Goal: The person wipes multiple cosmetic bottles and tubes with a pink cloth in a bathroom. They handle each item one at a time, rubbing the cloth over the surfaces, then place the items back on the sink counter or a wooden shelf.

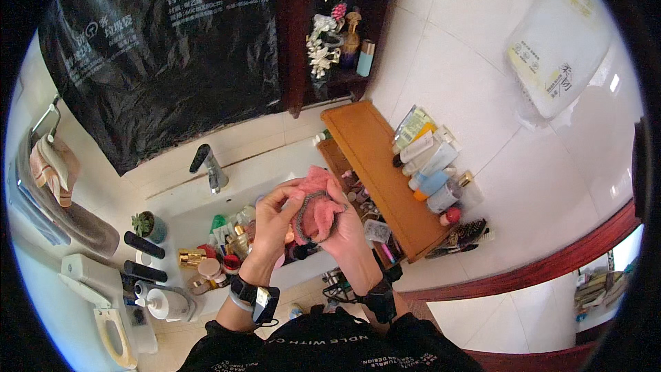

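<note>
Both my hands are raised together over the sink [186, 217]. A crumpled pink cloth [318, 180] lies across the palm and fingers of my right hand [350, 226], which is closed around it from the right. Against the cloth is a dark grey, chain-like loop [301, 215]; its exact kind I cannot make out. My left hand [274, 219] pinches the cloth and the loop's left side between thumb and fingers. Several cosmetics, jars and bottles [210, 269] crowd the sink basin below my hands.
A wooden shelf unit [385, 179] stands right of my hands, with tubes and bottles [434, 158] along it. The faucet [210, 167] is at the back. On the left are a potted succulent [144, 224], a white pump bottle [165, 304] and hanging towels [76, 213].
</note>
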The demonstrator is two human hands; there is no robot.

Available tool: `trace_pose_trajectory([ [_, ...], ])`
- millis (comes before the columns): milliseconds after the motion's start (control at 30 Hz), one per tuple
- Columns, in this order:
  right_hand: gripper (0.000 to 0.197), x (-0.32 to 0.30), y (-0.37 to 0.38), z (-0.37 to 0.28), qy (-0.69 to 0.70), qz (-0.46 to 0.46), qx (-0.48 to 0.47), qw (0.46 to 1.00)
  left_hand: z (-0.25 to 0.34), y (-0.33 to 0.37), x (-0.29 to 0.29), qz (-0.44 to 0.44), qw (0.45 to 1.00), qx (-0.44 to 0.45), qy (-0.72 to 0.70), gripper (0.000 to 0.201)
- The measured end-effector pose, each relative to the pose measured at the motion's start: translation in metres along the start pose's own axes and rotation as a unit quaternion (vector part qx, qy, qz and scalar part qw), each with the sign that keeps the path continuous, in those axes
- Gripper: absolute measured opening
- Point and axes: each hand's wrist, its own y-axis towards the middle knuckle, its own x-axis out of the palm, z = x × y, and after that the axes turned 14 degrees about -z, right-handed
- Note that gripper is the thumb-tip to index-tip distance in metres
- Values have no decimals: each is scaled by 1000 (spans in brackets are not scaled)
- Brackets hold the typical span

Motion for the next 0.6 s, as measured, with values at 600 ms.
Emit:
trace_pose_trajectory([
  [600, 39, -7, -6, -95, 41, 3, 24, 999, -29, 73, 50, -25, 943, -52, -329, 41],
])
